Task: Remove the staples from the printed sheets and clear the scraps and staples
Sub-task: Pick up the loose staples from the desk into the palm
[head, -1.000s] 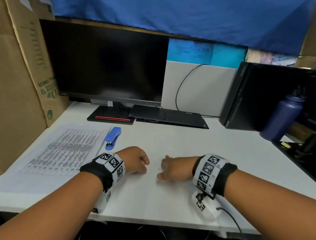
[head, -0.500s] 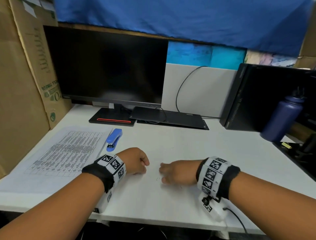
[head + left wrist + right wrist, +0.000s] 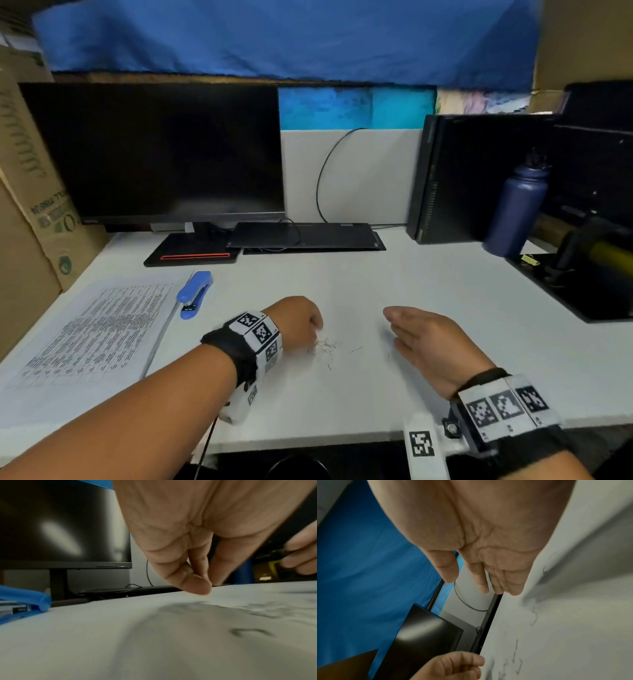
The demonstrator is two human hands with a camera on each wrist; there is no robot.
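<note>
A small heap of loose staples (image 3: 325,346) lies on the white desk (image 3: 342,404) between my hands. My left hand (image 3: 301,320) rests just left of the heap with its fingers curled; in the left wrist view its thumb (image 3: 197,585) meets the fingertips close to the desk, and nothing shows between them. My right hand (image 3: 424,337) stands on its edge to the right of the heap, fingers straight and empty. A bent staple (image 3: 250,632) lies near the left wrist. The printed sheets (image 3: 99,335) lie flat at the left, with a blue stapler (image 3: 193,293) beside them.
A dark monitor (image 3: 154,150) and a flat black device (image 3: 305,234) stand at the back. A computer tower (image 3: 479,178), a navy bottle (image 3: 513,212) and a black tray (image 3: 582,294) are at the right. Cardboard boxes (image 3: 34,192) line the left side.
My right hand has drawn back to the right and opened, uncovering the heap of staples. The left hand has stayed in place with its fingers curled.
</note>
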